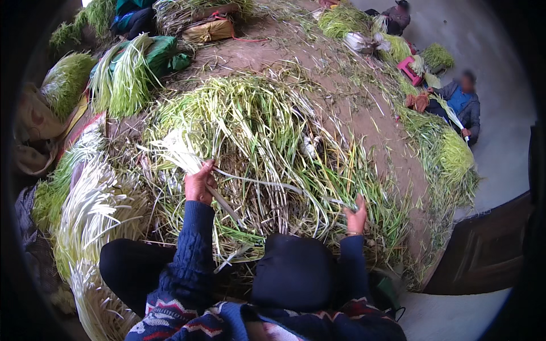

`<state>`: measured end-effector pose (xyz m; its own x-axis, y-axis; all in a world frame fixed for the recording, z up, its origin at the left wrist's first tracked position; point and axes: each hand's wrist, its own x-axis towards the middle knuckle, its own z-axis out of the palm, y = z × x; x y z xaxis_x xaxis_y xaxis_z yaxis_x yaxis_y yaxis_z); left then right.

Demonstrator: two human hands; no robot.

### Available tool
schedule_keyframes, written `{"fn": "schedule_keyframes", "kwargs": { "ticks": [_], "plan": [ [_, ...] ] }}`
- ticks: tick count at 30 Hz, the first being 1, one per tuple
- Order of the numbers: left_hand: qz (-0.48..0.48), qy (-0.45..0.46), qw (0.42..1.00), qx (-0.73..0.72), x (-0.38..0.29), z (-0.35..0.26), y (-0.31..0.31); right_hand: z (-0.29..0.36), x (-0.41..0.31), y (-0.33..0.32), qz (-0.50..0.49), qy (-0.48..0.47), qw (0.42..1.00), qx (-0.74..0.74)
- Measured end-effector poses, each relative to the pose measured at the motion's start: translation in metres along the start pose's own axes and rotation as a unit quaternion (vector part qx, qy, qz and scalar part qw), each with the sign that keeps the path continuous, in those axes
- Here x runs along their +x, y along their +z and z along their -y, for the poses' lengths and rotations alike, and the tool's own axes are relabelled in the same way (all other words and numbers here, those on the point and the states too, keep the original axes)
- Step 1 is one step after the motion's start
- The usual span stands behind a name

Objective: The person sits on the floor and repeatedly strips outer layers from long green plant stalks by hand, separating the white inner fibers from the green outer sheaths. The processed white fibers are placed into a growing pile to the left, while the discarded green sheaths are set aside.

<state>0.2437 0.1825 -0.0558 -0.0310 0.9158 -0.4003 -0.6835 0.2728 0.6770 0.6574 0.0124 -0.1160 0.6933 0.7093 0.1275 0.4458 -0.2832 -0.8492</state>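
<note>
My left hand (pixel 199 183) grips a bunch of white, leafy stalks (pixel 181 149), their pale tips fanned out up and to the left. Below the fist, a thicker pale stalk (pixel 226 208) slants down to the right. From the bunch, a long limp leaf strand (pixel 260 182) stretches across towards my right hand (pixel 356 215). That hand pinches the strand's far end between thumb and fingers, low over the right side of the heap. Both hands are above a large pile of loose green and yellowed leaves (pixel 251 128) in front of my knees.
Bundled white stalks (pixel 91 200) lie along my left side. Beyond them is a green sack (pixel 164 53) with stalks draped over it. A seated person (pixel 460 100) holds stalks at the right, near a pink stool (pixel 410 70). A dark wooden panel (pixel 477 249) is at lower right.
</note>
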Motion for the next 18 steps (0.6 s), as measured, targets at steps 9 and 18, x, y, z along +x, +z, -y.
{"fn": "schedule_keyframes", "kwargs": {
  "ticks": [9,18],
  "plan": [
    [0.126,-0.064,0.989,-0.052,-0.031,0.026,0.043,0.096,-0.072,0.120,0.301,-0.244,0.920,-0.054],
    [0.084,-0.038,0.990,0.103,-0.027,0.033,0.027,0.040,0.006,0.136,0.091,-0.257,0.902,-0.334]
  ]
}}
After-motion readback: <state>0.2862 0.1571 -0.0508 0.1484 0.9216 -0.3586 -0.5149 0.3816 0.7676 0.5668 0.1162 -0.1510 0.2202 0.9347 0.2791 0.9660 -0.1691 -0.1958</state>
